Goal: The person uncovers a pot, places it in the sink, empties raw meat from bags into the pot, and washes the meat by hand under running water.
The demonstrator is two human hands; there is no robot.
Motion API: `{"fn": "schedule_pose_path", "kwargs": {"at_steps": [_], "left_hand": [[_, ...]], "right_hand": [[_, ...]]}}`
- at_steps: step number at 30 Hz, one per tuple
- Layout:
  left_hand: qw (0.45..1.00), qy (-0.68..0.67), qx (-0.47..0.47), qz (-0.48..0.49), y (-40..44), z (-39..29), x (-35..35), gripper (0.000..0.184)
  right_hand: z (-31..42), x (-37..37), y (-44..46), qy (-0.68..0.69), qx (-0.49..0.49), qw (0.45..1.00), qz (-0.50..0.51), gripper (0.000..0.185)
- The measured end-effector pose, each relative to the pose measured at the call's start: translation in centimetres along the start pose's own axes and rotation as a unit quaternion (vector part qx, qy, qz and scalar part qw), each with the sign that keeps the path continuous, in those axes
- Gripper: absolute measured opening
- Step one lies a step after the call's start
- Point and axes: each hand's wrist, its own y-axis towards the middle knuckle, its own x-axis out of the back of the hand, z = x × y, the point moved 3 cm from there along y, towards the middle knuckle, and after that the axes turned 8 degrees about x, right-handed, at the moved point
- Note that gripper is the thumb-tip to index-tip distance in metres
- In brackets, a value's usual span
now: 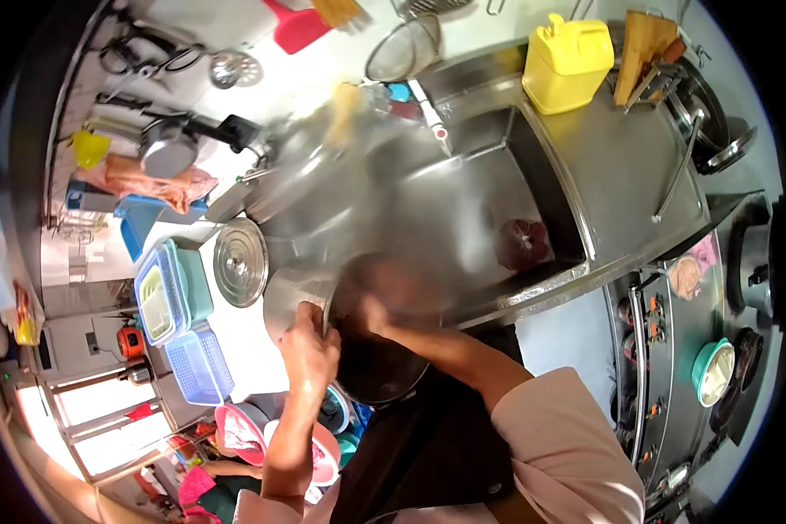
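A dark, round, deep pan [380, 371] is tilted in front of my apron at the near edge of the sink. My left hand [310, 351] has its fingers closed on the left side of the pan's rim. Over the inside of the pan reaches my right hand [377, 316], its fingers smeared by a hazy, blurred patch of the picture. Whether it holds anything does not show. Beyond the pan lies the steel sink basin [463, 210], with a white-tipped tap [432, 122] and a dark red drain piece [524, 244].
A yellow jerrycan [567, 65] stands on the steel drainboard behind the sink. Left on the counter are a round metal lid [241, 262], a lidded plastic box [161, 293] and a blue basket [200, 367]. The stove [664, 349] is at the right; pink tubs [240, 432] stand lower left.
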Motion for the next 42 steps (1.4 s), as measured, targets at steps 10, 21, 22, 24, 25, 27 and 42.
{"fn": "schedule_pose_path", "kwargs": {"at_steps": [10, 21, 22, 24, 25, 27, 42], "left_hand": [[0.965, -0.257, -0.02, 0.053, 3.0, 8.7, 3.9, 0.026], [0.892, -0.423, -0.09, 0.135, 1.3, -0.6, 5.5, 0.029], [0.892, -0.421, -0.097, 0.137, 1.0, -1.9, 5.5, 0.029], [0.889, -0.418, -0.108, 0.149, 0.7, -4.8, 4.8, 0.028], [0.887, -0.418, -0.12, 0.151, 0.6, -6.7, 4.2, 0.029], [0.881, -0.421, -0.142, 0.161, 0.4, -10.8, 3.0, 0.028], [0.793, -0.578, -0.055, 0.185, 0.5, -39.4, -19.8, 0.021]], "right_hand": [[0.4, 1.8, 0.5, -0.061, 0.222, 0.973, 0.012, 0.044], [6.1, 11.9, -15.4, -0.031, 0.348, 0.933, -0.088, 0.039], [6.7, 13.4, -17.0, 0.01, 0.33, 0.942, -0.065, 0.039], [7.2, 16.3, -19.8, -0.034, 0.315, 0.946, -0.064, 0.04], [7.0, 17.8, -20.8, -0.032, 0.313, 0.947, -0.063, 0.04], [6.4, 21.2, -23.1, -0.031, 0.31, 0.946, -0.092, 0.04], [-8.4, 57.5, -37.3, 0.326, 0.253, 0.785, -0.462, 0.031]]}}
